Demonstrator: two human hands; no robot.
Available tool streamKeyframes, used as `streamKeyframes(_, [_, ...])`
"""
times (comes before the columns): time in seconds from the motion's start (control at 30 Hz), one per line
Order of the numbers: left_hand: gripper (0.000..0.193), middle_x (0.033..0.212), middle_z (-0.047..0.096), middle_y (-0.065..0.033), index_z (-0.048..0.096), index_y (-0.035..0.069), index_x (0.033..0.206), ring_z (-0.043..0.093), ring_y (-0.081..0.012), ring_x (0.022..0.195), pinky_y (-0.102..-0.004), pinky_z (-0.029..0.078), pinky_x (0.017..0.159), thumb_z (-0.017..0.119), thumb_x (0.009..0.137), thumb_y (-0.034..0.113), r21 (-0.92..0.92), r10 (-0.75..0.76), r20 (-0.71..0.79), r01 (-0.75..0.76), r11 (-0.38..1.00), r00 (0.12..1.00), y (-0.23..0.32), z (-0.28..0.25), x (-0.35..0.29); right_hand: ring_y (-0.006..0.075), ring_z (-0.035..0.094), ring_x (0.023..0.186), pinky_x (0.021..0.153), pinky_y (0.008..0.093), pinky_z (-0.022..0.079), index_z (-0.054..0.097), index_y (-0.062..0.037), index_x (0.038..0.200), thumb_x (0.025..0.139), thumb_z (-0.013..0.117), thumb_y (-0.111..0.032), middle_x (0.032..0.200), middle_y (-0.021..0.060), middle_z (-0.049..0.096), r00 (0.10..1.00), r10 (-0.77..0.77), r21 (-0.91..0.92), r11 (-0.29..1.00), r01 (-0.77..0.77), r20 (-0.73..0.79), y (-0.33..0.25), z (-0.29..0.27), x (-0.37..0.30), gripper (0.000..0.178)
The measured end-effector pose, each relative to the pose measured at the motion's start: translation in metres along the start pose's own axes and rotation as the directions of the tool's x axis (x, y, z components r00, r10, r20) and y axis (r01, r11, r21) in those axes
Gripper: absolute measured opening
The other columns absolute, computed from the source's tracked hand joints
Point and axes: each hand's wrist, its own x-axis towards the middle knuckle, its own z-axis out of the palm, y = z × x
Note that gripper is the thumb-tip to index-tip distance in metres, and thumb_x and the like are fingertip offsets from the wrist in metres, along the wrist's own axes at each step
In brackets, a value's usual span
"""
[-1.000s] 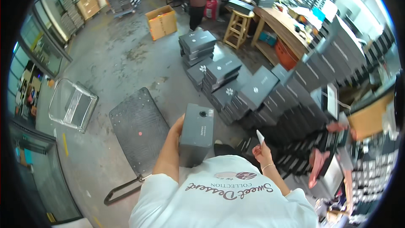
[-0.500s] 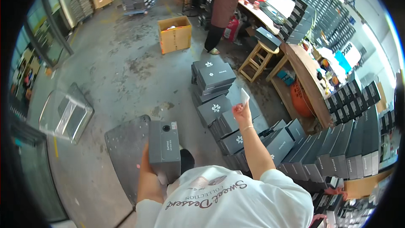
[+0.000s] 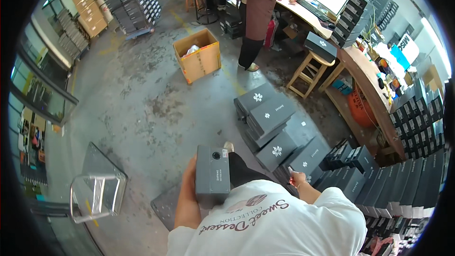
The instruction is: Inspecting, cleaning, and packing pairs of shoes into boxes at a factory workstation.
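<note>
A dark grey shoebox (image 3: pixel 213 173) is held upright against my front by my left hand (image 3: pixel 190 173), which wraps its left side; the fingers are mostly hidden. My right hand (image 3: pixel 298 178) is closed around a thin white flat thing (image 3: pixel 286 170), of which only a small part shows. This hand hovers low over a group of dark grey shoeboxes (image 3: pixel 305 161) with white print, stacked on the floor ahead and to my right.
An open cardboard carton (image 3: pixel 201 68) stands ahead, near a person in a brown apron (image 3: pixel 259 16). To the right are a wooden stool (image 3: pixel 310 71), a workbench (image 3: pixel 369 90) and a long row of shoeboxes (image 3: pixel 403 180). A flatbed trolley (image 3: pixel 106 170) is at left.
My right hand has come down and nearer with the white flat thing, which was raised before. The shoebox stays in my left hand. My view has shifted, with the floor stacks now further right.
</note>
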Motion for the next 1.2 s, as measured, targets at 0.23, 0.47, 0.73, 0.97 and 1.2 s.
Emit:
streamKeyframes(0.23, [0.055,0.115,0.057,-0.0047,0.055,0.006,0.122,0.053,-0.0153,0.103,-0.0292,0.043,0.089,0.047,0.091,0.050,0.160,0.023,0.010,-0.024,0.987,1.000,0.169,-0.039,0.121,0.0137,0.051,0.040,0.037,0.0286,0.047,0.049,-0.0013,0.096,0.077,0.059,-0.002,0.059,0.0056,0.051,0.945,-0.282,0.110,0.958,0.266,0.165,-0.176,0.182,0.072,0.022])
streamKeyframes(0.47, [0.056,0.116,0.057,-0.0044,0.053,0.005,0.125,0.051,-0.0151,0.106,-0.0281,0.040,0.092,0.045,0.092,0.050,0.290,0.059,0.132,-0.095,0.952,0.990,0.319,-0.027,0.244,0.0160,0.059,0.055,0.050,0.0289,0.052,0.050,-0.0003,0.100,0.080,0.062,-0.012,0.072,0.0068,0.056,0.766,-0.460,0.186,0.887,0.423,0.449,-0.385,0.361,0.022,0.026])
streamKeyframes(0.73, [0.050,0.118,0.056,-0.0052,0.053,0.006,0.124,0.051,-0.0142,0.106,-0.0286,0.041,0.091,0.044,0.094,0.045,0.482,-0.177,0.427,-0.058,0.874,0.887,0.467,-0.011,0.425,0.0139,0.056,0.051,0.044,0.0270,0.044,0.048,0.0038,0.094,0.075,0.068,-0.011,0.069,0.0085,0.056,0.838,-0.520,0.077,0.840,0.537,-0.166,-0.436,0.376,0.109,0.031])
streamKeyframes(0.97, [0.045,0.113,0.059,-0.0046,0.055,0.007,0.121,0.055,-0.0141,0.100,-0.0276,0.044,0.087,0.043,0.094,0.041,0.759,-0.494,0.369,0.052,0.650,0.787,0.525,0.098,0.519,0.0151,0.059,0.051,0.042,0.0302,0.046,0.052,0.0012,0.094,0.073,0.070,-0.016,0.075,0.0131,0.060,0.930,0.015,0.294,0.951,0.101,-0.367,-0.336,0.371,0.085,0.032])
streamKeyframes(1.2, [0.045,0.110,0.060,-0.0043,0.055,0.007,0.120,0.056,-0.0142,0.096,-0.0283,0.045,0.085,0.044,0.094,0.042,0.843,-0.642,0.470,-0.093,0.530,0.606,0.519,0.253,0.627,0.0195,0.059,0.050,0.041,0.0328,0.048,0.053,0.0023,0.095,0.073,0.067,-0.007,0.070,0.0122,0.059,0.738,0.360,0.499,0.866,-0.037,-0.571,-0.234,0.404,0.139,0.028])
